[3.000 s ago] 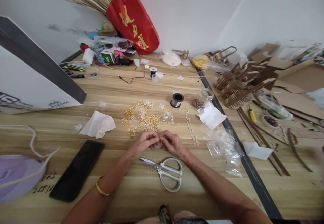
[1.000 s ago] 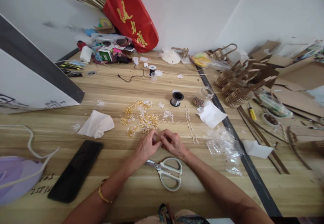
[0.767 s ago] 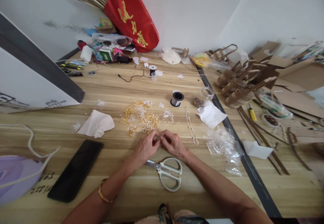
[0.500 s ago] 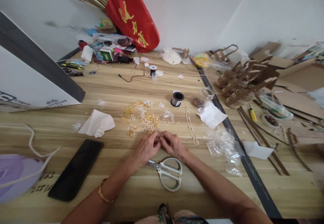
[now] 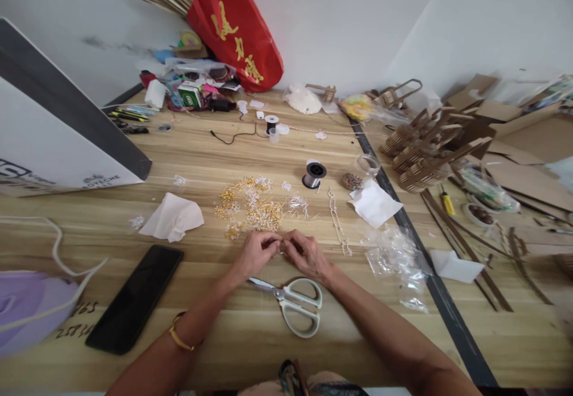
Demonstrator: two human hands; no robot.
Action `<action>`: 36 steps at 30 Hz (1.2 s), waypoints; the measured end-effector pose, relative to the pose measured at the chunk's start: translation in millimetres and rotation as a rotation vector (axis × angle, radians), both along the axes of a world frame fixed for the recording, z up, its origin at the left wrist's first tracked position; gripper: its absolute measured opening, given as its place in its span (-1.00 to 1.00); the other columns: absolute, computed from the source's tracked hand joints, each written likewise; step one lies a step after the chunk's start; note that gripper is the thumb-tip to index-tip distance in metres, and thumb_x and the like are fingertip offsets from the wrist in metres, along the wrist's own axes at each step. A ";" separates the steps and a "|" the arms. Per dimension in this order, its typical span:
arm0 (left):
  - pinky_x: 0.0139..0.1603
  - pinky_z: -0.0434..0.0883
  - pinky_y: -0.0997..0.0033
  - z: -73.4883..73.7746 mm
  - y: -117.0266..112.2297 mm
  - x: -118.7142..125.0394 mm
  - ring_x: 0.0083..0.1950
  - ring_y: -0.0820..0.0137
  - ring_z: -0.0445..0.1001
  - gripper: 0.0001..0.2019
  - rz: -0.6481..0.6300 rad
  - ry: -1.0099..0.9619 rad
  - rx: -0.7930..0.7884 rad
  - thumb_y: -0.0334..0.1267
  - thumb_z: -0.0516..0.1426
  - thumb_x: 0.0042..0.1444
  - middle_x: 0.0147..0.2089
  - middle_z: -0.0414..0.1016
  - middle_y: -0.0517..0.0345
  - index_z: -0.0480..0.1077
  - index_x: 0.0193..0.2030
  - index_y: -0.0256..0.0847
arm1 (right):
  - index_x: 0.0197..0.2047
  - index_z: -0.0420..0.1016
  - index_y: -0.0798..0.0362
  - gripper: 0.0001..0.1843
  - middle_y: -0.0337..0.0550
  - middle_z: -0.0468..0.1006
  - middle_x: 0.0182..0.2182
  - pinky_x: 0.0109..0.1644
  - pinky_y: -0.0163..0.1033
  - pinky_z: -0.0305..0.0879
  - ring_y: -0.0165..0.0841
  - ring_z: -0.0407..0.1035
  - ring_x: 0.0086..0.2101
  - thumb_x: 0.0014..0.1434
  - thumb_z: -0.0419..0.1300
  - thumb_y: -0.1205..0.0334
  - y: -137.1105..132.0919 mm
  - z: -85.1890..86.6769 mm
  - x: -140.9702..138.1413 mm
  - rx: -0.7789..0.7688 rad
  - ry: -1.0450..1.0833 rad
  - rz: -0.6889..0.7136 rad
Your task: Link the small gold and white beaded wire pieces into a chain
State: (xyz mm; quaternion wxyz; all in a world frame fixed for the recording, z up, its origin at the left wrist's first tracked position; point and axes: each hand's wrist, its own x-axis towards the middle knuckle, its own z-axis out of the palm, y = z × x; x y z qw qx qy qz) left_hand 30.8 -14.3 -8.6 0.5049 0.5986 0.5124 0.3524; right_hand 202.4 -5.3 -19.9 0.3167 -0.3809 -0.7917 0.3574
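Note:
My left hand [image 5: 259, 252] and my right hand [image 5: 305, 254] meet fingertip to fingertip near the middle of the table. Both are pinched closed; whatever lies between the fingers is too small and too covered to name. Just beyond the knuckles spreads a pile of gold and clear beads [image 5: 264, 214]. To its right lie thin silver pins [image 5: 298, 205] and a pale beaded chain [image 5: 336, 223]. Scissors with pale handles [image 5: 299, 306] rest below the hands, blades pointing left. A spool of fine wire [image 5: 314, 175] stands farther back.
A black phone [image 5: 134, 300] and a crumpled tissue [image 5: 172, 218] lie at left, near a white box [image 5: 67, 139]. On the right are clear plastic bags [image 5: 398, 258], white paper [image 5: 375, 203], a glass jar [image 5: 367, 166] and small woven baskets [image 5: 421, 169]. A red bag [image 5: 237, 31] leans at the back.
My left hand has turned and shifted slightly left, uncovering more of the scissor blades. The right hand stays nearly in place.

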 end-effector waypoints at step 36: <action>-0.45 0.35 0.52 -5.4 8.2 -5.8 -0.49 0.47 0.40 -0.92 0.133 -0.140 -0.059 -0.34 0.22 -0.19 -0.53 0.48 0.16 0.44 -0.50 -0.30 | -0.27 0.36 0.07 -0.81 -0.19 0.40 -0.49 -0.38 -0.34 0.18 -0.43 0.25 -0.49 0.27 -0.04 0.25 2.0 -2.6 1.5 0.183 -0.065 0.120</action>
